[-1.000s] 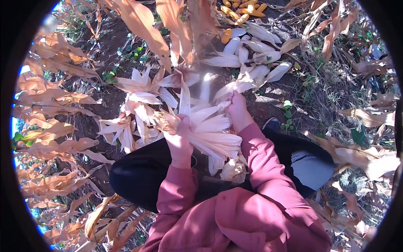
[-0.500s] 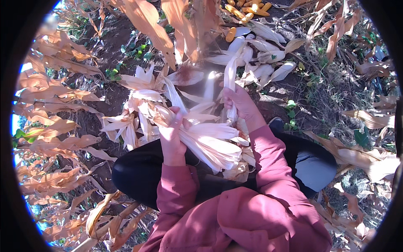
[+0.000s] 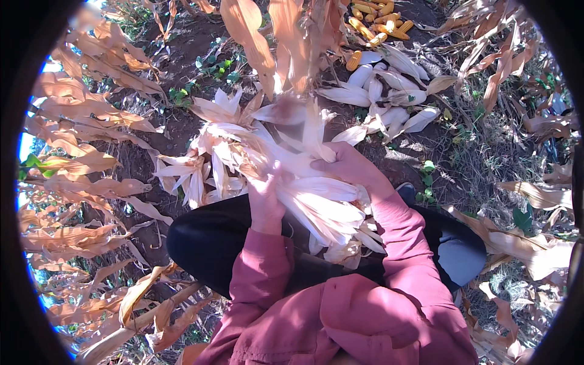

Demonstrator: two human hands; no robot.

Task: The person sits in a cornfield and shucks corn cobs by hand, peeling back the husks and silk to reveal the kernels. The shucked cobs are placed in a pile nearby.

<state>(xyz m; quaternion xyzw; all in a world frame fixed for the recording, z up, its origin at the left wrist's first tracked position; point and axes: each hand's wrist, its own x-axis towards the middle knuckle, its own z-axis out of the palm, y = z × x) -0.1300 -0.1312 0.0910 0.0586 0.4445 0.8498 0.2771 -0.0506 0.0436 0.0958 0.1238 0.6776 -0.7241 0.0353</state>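
Observation:
Dry, pale corn husks [image 3: 322, 210] fan out between my hands, above my lap. Closed around their gathered base is my left hand [image 3: 266, 193], its thumb pressed on top. My right hand [image 3: 353, 165] grips a husk leaf [image 3: 314, 131] just above and to the right, fingers bent toward the left hand. Whether an ear of corn sits inside the husks cannot be seen. Just left of my left hand lies a heap of peeled husks [image 3: 201, 161] on the ground.
Several bare yellow corn cobs [image 3: 380, 21] are piled at the far right of centre. Nearer lie several ears in pale husk [image 3: 389, 91]. Dry corn stalks and leaves [image 3: 91, 158] crowd the left side; a tall dry leaf [image 3: 249, 42] rises ahead. My crossed legs [image 3: 207, 240] frame the husks.
My right hand has come down and closer to my left; the long husk strip upright in it before no longer stands out. My left hand keeps its hold. The whole view has shifted slightly.

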